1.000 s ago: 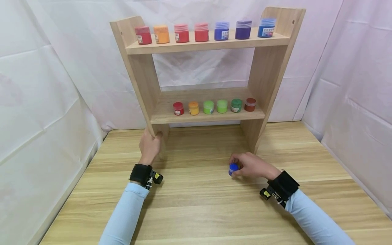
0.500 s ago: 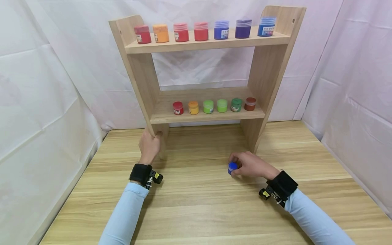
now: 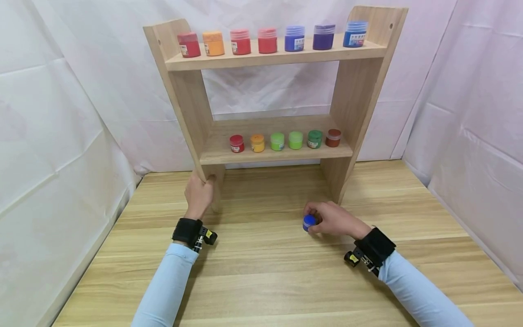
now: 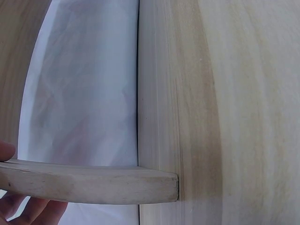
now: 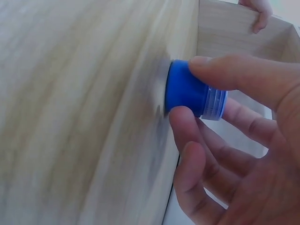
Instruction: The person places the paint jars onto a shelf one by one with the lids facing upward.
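In the head view a blue paint jar (image 3: 308, 222) stands on the wooden table in front of the shelf's right leg. My right hand (image 3: 335, 220) pinches it between thumb and fingers. The right wrist view shows the same blue jar (image 5: 185, 88) with its clear ribbed lid, its base at the tabletop. My left hand (image 3: 199, 197) grips the lower left side panel of the wooden shelf (image 3: 269, 158). From the left wrist, the edge of that panel (image 4: 89, 185) lies between the thumb and the fingers (image 4: 35, 210).
On the upper board are several paint jars (image 3: 267, 41) in red, orange, blue and purple. Smaller jars (image 3: 277, 141) in red, yellow, green and brown line the middle board. White cloth (image 3: 61, 113) hangs behind and at both sides of the table (image 3: 253, 272).
My right hand and the blue jar shift very slightly to the left and up in the head view. The left hand keeps its grip on the shelf panel.
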`<state>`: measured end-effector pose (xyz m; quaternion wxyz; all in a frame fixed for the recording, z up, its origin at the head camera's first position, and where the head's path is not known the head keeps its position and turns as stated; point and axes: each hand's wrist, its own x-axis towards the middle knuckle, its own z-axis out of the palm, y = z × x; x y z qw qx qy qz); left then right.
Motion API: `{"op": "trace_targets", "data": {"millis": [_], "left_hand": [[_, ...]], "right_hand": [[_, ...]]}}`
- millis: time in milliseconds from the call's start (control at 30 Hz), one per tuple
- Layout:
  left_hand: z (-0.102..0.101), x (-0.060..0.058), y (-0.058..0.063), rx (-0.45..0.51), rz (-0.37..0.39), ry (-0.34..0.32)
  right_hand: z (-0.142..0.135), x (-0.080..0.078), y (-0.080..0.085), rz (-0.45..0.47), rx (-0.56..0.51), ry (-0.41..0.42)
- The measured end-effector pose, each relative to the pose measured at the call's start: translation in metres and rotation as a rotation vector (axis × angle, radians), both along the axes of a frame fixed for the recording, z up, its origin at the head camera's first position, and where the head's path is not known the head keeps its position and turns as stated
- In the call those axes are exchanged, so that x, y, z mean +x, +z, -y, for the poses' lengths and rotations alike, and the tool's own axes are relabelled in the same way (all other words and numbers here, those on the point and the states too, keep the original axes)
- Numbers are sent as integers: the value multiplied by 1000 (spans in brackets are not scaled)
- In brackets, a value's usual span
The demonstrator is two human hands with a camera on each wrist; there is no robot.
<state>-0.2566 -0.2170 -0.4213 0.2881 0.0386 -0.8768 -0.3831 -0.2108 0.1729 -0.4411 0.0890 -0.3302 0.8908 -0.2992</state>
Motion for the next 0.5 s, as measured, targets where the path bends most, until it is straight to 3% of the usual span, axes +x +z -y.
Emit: {"op": "trace_targets", "data": {"millis": [500], "left_hand": [[0,1,0,13,7,1]], "right_hand": [[4,1,-2,-13,1,-27]]}}
